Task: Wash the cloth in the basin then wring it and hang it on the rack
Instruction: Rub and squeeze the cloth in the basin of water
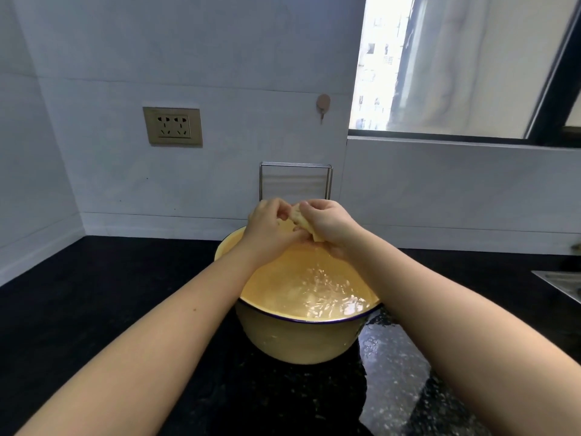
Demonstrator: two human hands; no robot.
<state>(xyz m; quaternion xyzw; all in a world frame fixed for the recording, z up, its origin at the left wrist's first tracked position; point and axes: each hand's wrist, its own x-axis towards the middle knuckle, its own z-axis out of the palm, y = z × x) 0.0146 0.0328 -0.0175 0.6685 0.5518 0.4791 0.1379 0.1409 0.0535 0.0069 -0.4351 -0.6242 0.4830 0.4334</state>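
A yellow enamel basin (301,341) with a dark blue rim stands on the black counter, and its water is rippling. Above the basin's far side, my left hand (267,225) and my right hand (327,225) are both shut on a small pale yellow cloth (300,219), bunched and twisted tight between them. Most of the cloth is hidden inside my fists. Water runs down from it into the basin. A thin metal rack (295,166) stands against the wall right behind my hands, with nothing hung on it.
The black counter (110,309) is wet to the right of the basin. A steel sink edge (559,283) shows at the far right. On the white tiled wall are a brass socket plate (173,126) and a small hook (323,102). A window is at the upper right.
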